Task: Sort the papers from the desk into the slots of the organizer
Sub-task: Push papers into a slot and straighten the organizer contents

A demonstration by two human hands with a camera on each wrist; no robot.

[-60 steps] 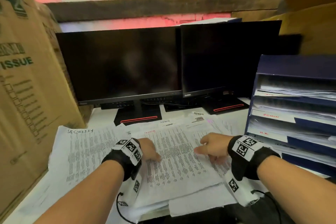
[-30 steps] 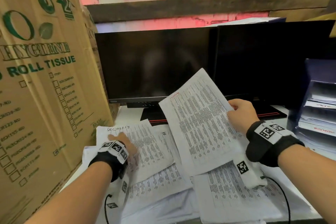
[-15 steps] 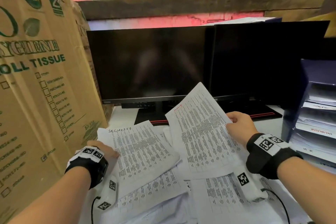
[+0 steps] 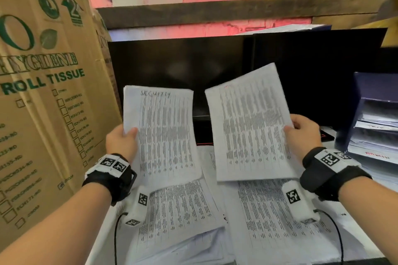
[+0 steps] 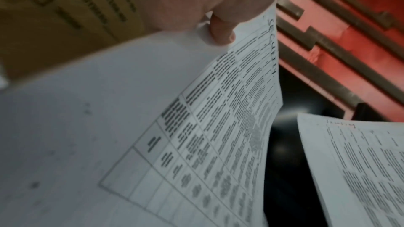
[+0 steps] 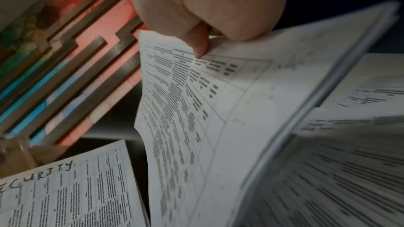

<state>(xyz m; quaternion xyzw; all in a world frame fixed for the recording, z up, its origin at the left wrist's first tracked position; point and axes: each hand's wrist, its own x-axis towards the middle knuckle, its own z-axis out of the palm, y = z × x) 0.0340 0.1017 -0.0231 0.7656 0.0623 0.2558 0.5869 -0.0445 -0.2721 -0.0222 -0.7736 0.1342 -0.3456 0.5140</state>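
Note:
My left hand (image 4: 122, 140) grips the left edge of a printed sheet marked "SECURITY" (image 4: 165, 133), held upright above the desk; the same sheet (image 5: 218, 127) fills the left wrist view with my thumb (image 5: 220, 30) on it. My right hand (image 4: 301, 131) pinches the right edge of a second paper bundle (image 4: 249, 127) with a red note at its top, also raised; in the right wrist view that bundle (image 6: 207, 118) hangs from my thumb (image 6: 196, 42). More printed papers (image 4: 269, 217) lie spread on the desk below. The blue organizer (image 4: 377, 114) stands at the right, its slots holding papers.
A large cardboard box (image 4: 43, 103) printed "ROLL TISSUE" stands close on the left. Two dark monitors (image 4: 215, 66) stand behind the papers. Cables run from my wrist cameras (image 4: 331, 221) over the desk's front edge.
My left hand has taken hold of the "SECURITY" sheet and lifted it off the desk. The right hand has raised its bundle higher and more upright. Both papers now stand side by side.

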